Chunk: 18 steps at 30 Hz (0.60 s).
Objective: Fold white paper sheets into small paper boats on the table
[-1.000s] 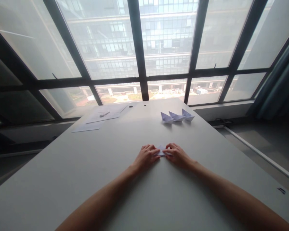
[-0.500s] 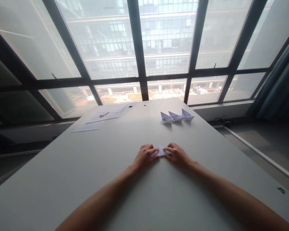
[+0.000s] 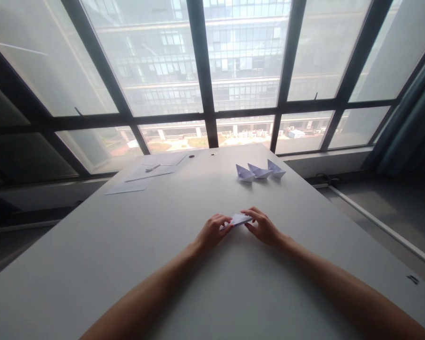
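Paper [image 3: 240,219], small, white and already folded several times, lies near the middle of the tabletop [image 3: 127,264], between the two hands. Left hand [image 3: 212,231] pinches its left end, fingers curled over the edge and knuckles up. Right hand [image 3: 264,226] grips the right end, thumb under and fingers on top, so that this side of the paper looks lifted a little off the tabletop; how far it is raised is hard to tell at this size. Both hands are closed on the same piece, neither one free.

Far right of the hands, three finished boats [image 3: 260,171] stand in a row, touching or nearly so, well apart from the piece in hand. Judging by that row, three are done and a fourth is under way: the piece is a compact, flat, pointed shape, so the early folds look made, while opening it out into a hull appears still to come. Its exact stage cannot be read from the folds, which are too small to see.

Far left, loose sheets [image 3: 141,177] lie flat near the tabletop's far edge, with a pen [image 3: 153,167] resting on them, so there looks to be stock for more. Beyond the tabletop a window [image 3: 205,71] fills the far side.
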Each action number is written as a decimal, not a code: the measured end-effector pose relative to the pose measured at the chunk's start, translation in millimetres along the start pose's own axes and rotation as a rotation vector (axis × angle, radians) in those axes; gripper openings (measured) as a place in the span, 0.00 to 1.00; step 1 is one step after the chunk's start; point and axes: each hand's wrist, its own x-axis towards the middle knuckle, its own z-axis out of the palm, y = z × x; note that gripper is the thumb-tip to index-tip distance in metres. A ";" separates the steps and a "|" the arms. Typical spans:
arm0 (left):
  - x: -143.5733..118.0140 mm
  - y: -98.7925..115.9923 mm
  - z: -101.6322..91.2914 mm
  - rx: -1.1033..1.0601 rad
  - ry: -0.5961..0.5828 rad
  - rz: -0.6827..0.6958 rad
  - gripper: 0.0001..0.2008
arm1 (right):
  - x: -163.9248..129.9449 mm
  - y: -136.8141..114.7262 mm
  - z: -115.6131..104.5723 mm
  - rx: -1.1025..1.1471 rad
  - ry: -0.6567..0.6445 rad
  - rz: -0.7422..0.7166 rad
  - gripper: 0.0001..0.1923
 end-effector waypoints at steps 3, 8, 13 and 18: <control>-0.9 -1.5 1.7 -0.049 -0.003 -0.008 0.10 | 0.1 -2.0 -0.4 0.032 -0.008 -0.003 0.24; -1.0 0.0 0.4 -0.099 -0.009 -0.034 0.12 | 0.5 -0.9 0.8 0.029 0.015 0.019 0.17; -0.6 2.6 -0.6 -0.149 0.000 -0.056 0.12 | 0.9 -1.6 2.4 0.032 0.048 0.017 0.20; -0.6 3.5 -0.2 -0.180 0.017 -0.103 0.17 | 0.8 -3.2 4.4 0.044 0.087 0.008 0.29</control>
